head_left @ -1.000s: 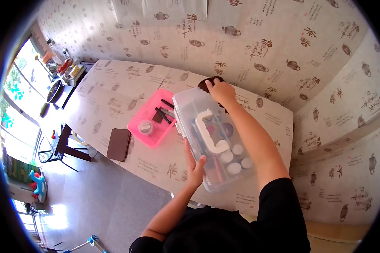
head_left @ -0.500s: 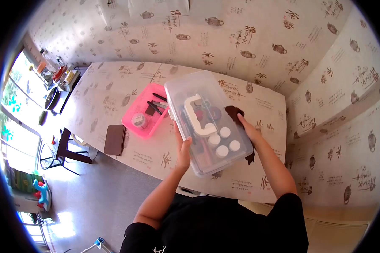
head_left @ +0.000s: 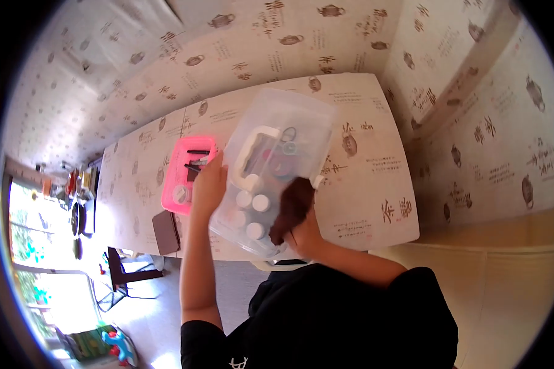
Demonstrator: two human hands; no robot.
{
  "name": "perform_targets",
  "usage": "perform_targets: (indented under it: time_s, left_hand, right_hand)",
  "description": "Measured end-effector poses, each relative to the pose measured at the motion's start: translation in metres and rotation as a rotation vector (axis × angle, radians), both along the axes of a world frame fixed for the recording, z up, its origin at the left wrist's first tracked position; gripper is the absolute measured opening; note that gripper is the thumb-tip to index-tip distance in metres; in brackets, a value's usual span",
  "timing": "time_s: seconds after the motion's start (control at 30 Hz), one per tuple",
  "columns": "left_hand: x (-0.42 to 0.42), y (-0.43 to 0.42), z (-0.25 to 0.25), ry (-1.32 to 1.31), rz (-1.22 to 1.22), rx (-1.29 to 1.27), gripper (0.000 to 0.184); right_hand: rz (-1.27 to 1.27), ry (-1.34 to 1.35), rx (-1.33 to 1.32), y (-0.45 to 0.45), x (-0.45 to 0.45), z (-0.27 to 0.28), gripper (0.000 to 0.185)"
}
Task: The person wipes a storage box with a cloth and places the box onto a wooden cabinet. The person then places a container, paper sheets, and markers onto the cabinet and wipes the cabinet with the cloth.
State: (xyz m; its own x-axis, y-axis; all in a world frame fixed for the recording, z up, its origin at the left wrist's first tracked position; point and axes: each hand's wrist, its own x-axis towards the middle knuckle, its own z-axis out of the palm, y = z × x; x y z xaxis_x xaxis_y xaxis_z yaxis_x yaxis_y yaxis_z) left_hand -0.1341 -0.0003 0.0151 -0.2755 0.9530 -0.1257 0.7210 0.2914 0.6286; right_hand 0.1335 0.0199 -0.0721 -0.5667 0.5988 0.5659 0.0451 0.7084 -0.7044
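Observation:
A clear plastic storage box (head_left: 301,111) with a white carry handle (head_left: 246,157) is tilted over the table. White-capped bottles (head_left: 260,203) and some round items show through its lid. My left hand (head_left: 209,183) grips the box along its left side, fingers partly hidden. On the near right part of the lid lies a dark brown cloth (head_left: 294,206), bunched in my right hand (head_left: 306,237). Most of the right fingers are behind the cloth.
Left of the box, a pink basket (head_left: 168,184) holds black pens and a small clear round container (head_left: 180,194). A brown flat stack (head_left: 165,232) lies by the table's (head_left: 369,184) front edge. A dark chair (head_left: 129,275) stands beyond, at lower left.
My right hand has brought the cloth from the box's right side onto the near part of its lid. The box has turned and shifted, and the camera view has swung.

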Motion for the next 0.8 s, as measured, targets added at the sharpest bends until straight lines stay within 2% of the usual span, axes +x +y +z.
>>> perform_targets:
  time_s: [0.03,0.07,0.1,0.17,0.23,0.27,0.3,0.33,0.4,0.47,0.53,0.6,0.63,0.7,0.77,0.8]
  left_hand:
    - [0.026,0.000,-0.005,0.301,0.091,0.068,0.060]
    - [0.047,-0.002,-0.009,0.601,0.180,0.146,0.059]
    - [0.060,-0.004,-0.008,0.690,0.193,0.203,0.060]
    - [0.058,-0.006,-0.007,0.635,0.172,0.201,0.061]
    - [0.056,-0.006,-0.006,0.553,0.179,0.186,0.064]
    - [0.055,-0.005,-0.008,0.562,0.160,0.173,0.064]
    - [0.053,-0.006,-0.010,0.561,0.162,0.197,0.065]
    - [0.051,-0.006,-0.011,0.558,0.164,0.221,0.066]
    - [0.043,-0.006,-0.012,0.558,0.150,0.213,0.069]
    - [0.043,0.003,-0.009,0.552,0.145,0.205,0.072]
    - [0.044,0.008,0.004,0.390,0.211,0.099,0.078]
    - [0.040,0.015,0.007,0.355,0.209,0.115,0.081]
    - [0.036,0.020,0.010,0.335,0.214,0.061,0.078]
    - [0.030,0.026,0.017,0.319,0.218,-0.002,0.075]
    - [0.029,0.032,0.023,0.024,0.152,-0.043,0.065]
    - [0.030,0.033,0.021,0.024,0.150,-0.048,0.065]
  right_hand:
    - [-0.121,0.035,0.074,0.015,-0.011,0.010,0.047]
    - [-0.103,-0.109,0.151,0.039,-0.011,0.013,0.042]
    - [-0.150,-0.213,0.164,0.064,-0.017,0.027,0.039]
    - [-0.299,-0.107,0.147,0.115,-0.030,0.046,0.037]
    - [-0.429,0.047,0.154,0.175,-0.036,0.015,0.036]
    - [-0.488,0.170,0.052,0.202,-0.043,-0.009,0.036]
    - [-0.352,0.092,-0.210,0.216,-0.031,-0.011,0.036]
    - [-0.365,0.095,-0.229,0.219,-0.033,-0.026,0.036]
    - [-0.406,0.339,-0.321,0.231,-0.037,-0.084,0.039]
    - [-0.331,0.526,-0.892,0.203,-0.046,-0.153,0.045]
    - [-0.129,0.772,-1.391,0.137,-0.044,-0.163,0.045]
    - [-0.087,0.716,-1.034,0.062,-0.042,-0.184,0.048]
    - [-0.093,0.717,-1.046,0.044,-0.038,-0.181,0.048]
    - [-0.327,0.249,-0.565,0.023,-0.028,-0.171,0.051]
    - [-0.274,0.291,-0.547,0.047,-0.028,-0.189,0.051]
    - [-0.216,0.334,-0.521,0.069,-0.030,-0.202,0.051]
